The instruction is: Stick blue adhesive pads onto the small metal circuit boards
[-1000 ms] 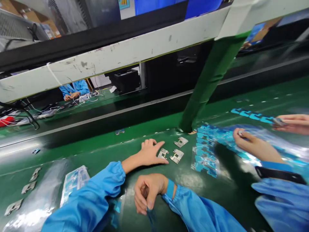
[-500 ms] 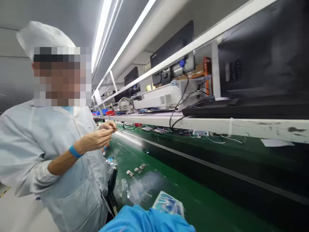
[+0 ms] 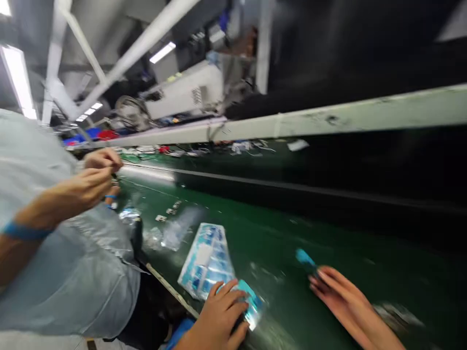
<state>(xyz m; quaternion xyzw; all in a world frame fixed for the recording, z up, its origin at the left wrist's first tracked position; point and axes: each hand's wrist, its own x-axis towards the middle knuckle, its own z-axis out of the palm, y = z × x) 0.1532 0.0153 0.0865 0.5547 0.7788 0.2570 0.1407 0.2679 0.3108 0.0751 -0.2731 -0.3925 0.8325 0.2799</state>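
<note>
My left hand (image 3: 219,316) is at the near edge of the green bench, its fingers and thumb curved round a shiny blue film piece (image 3: 251,301). Right behind those fingertips lies a clear bag of blue-and-white strips (image 3: 207,257). Farther right, above the green surface, my right hand (image 3: 345,299) pinches a small dark piece with a bright blue end (image 3: 304,257). Motion smears it, so its kind does not show. Under my right wrist lies a blurred, pale shiny item (image 3: 397,316).
To the left stands a person in a pale coat (image 3: 65,272), bare hands (image 3: 91,180) together over the bench. Crumpled clear plastic (image 3: 178,231) and several small metal parts (image 3: 166,214) lie nearby. A white-edged shelf (image 3: 328,116) bearing equipment runs along the back.
The view has swung down and to the right. Both my hands now show, where only a blue sleeve did before. The co-worker's hands remain together.
</note>
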